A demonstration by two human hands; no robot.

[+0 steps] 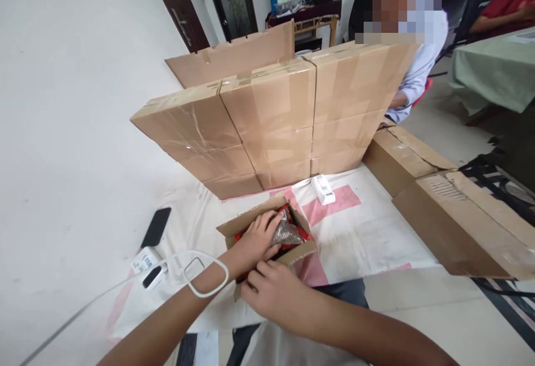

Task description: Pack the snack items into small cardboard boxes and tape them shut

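Observation:
An open cardboard box [301, 251] sits on the cloth-covered table, with red-edged packets inside. My left hand [256, 239] reaches into it, its fingers spread over a shiny grey-brown packet [287, 233]; whether it grips the packet I cannot tell. At the near side of the box, my right hand [276, 293] rests with bent fingers against the cardboard wall. Its fingertips are partly hidden at the edge. A white cable [208, 253] loops over my left wrist.
Tall taped cardboard [267, 126] stands behind the box. A white device [323, 189] lies before it. Left are a black phone [156, 227] and a white plug block [146, 260]. Long cartons [468, 221] line the right side. A person [422, 48] sits beyond the cardboard.

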